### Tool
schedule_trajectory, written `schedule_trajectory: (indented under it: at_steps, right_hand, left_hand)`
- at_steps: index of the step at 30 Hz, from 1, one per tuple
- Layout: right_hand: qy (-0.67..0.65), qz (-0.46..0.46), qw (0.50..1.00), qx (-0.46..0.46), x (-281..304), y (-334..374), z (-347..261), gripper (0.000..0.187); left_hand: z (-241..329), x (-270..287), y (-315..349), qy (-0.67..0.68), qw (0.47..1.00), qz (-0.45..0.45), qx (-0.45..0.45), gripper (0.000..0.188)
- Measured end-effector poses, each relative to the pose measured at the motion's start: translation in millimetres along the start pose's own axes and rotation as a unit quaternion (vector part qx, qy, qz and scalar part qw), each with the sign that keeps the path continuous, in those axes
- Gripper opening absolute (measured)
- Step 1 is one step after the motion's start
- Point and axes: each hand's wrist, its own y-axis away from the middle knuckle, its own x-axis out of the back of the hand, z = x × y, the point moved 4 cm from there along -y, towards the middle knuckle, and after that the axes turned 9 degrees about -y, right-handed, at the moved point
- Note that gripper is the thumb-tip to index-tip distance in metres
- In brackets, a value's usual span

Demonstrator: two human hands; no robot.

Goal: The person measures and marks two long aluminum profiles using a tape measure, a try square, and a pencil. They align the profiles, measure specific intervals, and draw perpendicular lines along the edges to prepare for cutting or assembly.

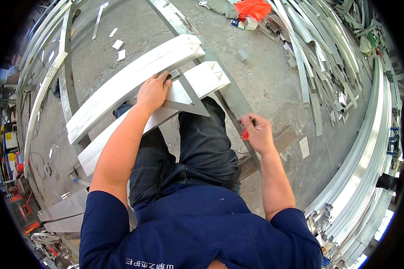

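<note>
Two long white profiles lie side by side in front of me, slanting up to the right. Across the nearer profile (206, 80) rests a flat grey triangular metal square (194, 101), its tip jutting past the near edge. My left hand (153, 93) is closed on the square's upper end, pressing it to the profile. The farther profile (134, 74) lies just beyond that hand. To the right, my right hand (258, 132) is closed beside a dark metal beam, apart from the profiles. A small red object (245, 134) shows at its fingers, mostly hidden by them.
The metal beam (233, 101) runs under the profiles' right ends. Another beam (66, 85) supports the left side. Loose metal strips (318, 58) pile up at the far right, with long silver profiles (368, 148) stacked nearer. White offcuts (118, 44) and a red bag (252, 9) lie on the floor.
</note>
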Motion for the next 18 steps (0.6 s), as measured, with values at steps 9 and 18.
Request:
schedule_trajectory:
  at_steps: [9,18]
  right_hand:
    - [0.039,-0.044,0.997,-0.053,-71.8,-34.0,5.2,0.035]
    - [0.082,-0.084,0.993,-0.027,-95.2,-52.1,5.5,0.034]
  left_hand:
    - [0.3,0.7,-0.9,0.000,1.000,-0.001,-0.004,0.041]
    - [2.8,2.1,-3.1,0.012,1.000,-0.021,-0.008,0.045]
